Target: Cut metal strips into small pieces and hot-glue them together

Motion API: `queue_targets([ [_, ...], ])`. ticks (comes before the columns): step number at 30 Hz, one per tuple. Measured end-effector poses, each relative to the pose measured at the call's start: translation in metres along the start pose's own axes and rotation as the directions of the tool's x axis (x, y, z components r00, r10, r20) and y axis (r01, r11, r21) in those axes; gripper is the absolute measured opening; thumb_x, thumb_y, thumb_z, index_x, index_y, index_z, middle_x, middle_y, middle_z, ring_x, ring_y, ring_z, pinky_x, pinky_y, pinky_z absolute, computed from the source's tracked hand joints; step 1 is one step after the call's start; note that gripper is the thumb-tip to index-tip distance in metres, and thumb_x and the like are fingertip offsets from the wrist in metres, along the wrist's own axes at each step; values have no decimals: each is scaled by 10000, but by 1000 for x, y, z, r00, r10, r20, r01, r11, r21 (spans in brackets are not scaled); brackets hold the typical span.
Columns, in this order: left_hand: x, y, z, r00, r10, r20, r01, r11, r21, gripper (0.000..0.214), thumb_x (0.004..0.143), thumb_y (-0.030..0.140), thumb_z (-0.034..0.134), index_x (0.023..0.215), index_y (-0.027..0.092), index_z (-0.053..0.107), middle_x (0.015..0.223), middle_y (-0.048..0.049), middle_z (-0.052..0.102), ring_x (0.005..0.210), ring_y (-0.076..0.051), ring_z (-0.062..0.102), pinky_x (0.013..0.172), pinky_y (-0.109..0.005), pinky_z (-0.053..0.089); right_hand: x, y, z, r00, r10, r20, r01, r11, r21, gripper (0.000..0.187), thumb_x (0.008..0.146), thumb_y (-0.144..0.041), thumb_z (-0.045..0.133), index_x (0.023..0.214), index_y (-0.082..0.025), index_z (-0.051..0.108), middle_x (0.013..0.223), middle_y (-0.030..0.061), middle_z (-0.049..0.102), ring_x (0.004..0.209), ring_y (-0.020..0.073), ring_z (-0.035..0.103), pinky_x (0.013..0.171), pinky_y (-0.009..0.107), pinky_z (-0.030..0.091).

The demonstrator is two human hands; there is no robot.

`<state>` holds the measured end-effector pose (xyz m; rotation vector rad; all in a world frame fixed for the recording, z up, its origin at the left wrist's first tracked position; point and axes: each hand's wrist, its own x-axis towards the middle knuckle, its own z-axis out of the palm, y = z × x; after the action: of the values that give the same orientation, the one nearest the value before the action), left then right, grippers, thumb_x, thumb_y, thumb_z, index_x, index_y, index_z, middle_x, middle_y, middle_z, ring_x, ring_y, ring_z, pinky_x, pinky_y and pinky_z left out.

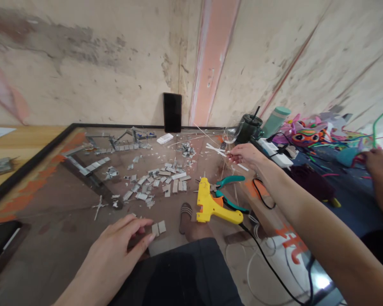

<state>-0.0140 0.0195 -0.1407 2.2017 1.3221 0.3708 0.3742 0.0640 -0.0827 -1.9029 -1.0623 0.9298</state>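
Note:
My left hand (115, 250) is low in front of me, its thumb and forefinger closed at the left edge of a short strip of grey squares (159, 228). My right hand (246, 154) reaches to the far side of the glass-topped table, fingers bent together beside some thin white strips (214, 148). Whatever those fingertips hold, if anything, is too small to make out. Between my hands lie a yellow glue gun (207, 202) and teal-handled pliers (231, 182). Many small grey pieces (159, 177) are scattered mid-table.
A phone (172, 112) leans against the wall. Thin grey frames (111, 142) lie at the back left. A dark mug (249, 127), green bottle (276, 121) and white power strip (276, 153) stand right. A cord trails from the glue gun. Another person's hand (379, 163) shows far right.

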Motion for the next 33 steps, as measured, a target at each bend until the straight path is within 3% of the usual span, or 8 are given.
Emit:
queue_targets([
  [3, 0, -1, 0, 1000, 7, -15, -7, 1000, 6, 272, 778, 430, 488, 900, 258, 661, 825, -31, 627, 770, -220, 593, 710, -346, 458, -1, -2, -3, 999, -37, -37, 40, 995, 92, 146, 852, -234, 554, 761, -124, 585, 717, 6, 618, 578, 94, 576, 550, 245, 486],
  [9, 0, -1, 2, 1000, 8, -25, -7, 1000, 20, 285, 783, 432, 476, 913, 254, 657, 822, -31, 623, 783, -224, 588, 714, -348, 450, 9, -9, -6, 983, -113, -146, 145, 961, 235, 165, 829, -205, 544, 678, -145, 521, 640, 8, 629, 498, 103, 581, 477, 237, 448],
  [15, 1, 0, 0, 1000, -18, 20, 18, 1000, -5, 288, 773, 434, 470, 885, 253, 665, 840, -36, 636, 797, -233, 606, 752, -372, 460, 8, -32, -4, 956, -237, -172, 281, 909, 309, 127, 746, -220, 577, 685, -165, 480, 710, 60, 673, 482, 111, 590, 450, 232, 426],
  [21, 2, 1, -2, 1000, -27, -11, 26, 997, -73, 284, 757, 438, 484, 851, 247, 671, 814, -39, 659, 776, -233, 625, 715, -349, 490, -10, -62, 2, 901, -399, -169, 433, 854, 290, 226, 693, -339, 617, 678, -179, 457, 842, 74, 683, 491, 86, 571, 437, 205, 401],
  [25, 0, 3, -11, 984, -86, -157, 51, 976, -214, 316, 750, 486, 488, 859, 242, 657, 826, -36, 677, 798, -230, 634, 708, -322, 504, -43, -80, 18, 856, -503, -123, 517, 829, 213, 197, 678, -327, 627, 678, -173, 504, 835, 56, 677, 516, 92, 587, 448, 207, 406],
  [28, -4, 14, -22, 953, -165, -253, 77, 943, -323, 330, 737, 490, 526, 921, 236, 631, 877, -37, 683, 832, -233, 631, 733, -324, 504, -76, -90, 41, 827, -558, -73, 562, 821, 102, 114, 695, -262, 612, 679, -172, 544, 569, -12, 607, 496, 107, 571, 465, 215, 409],
  [31, -5, 39, -34, 962, -155, -225, 14, 852, -523, 472, 723, 437, 586, 1140, 221, 534, 949, -48, 667, 787, -205, 633, 723, -320, 513, -111, -97, 74, 755, -656, -25, 643, 747, -166, 74, 773, -228, 538, 744, -175, 581, 676, 6, 644, 561, 117, 586, 529, 241, 428],
  [33, -3, 57, -40, 980, -107, -169, -38, 729, -684, 555, 752, 432, 572, 1250, 217, 453, 993, -61, 659, 811, -199, 634, 732, -323, 513, -132, -101, 98, 714, -697, 66, 669, 651, -359, 111, 806, -219, 506, 775, -185, 607, 722, 22, 669, 648, 149, 609, 589, 268, 441],
])
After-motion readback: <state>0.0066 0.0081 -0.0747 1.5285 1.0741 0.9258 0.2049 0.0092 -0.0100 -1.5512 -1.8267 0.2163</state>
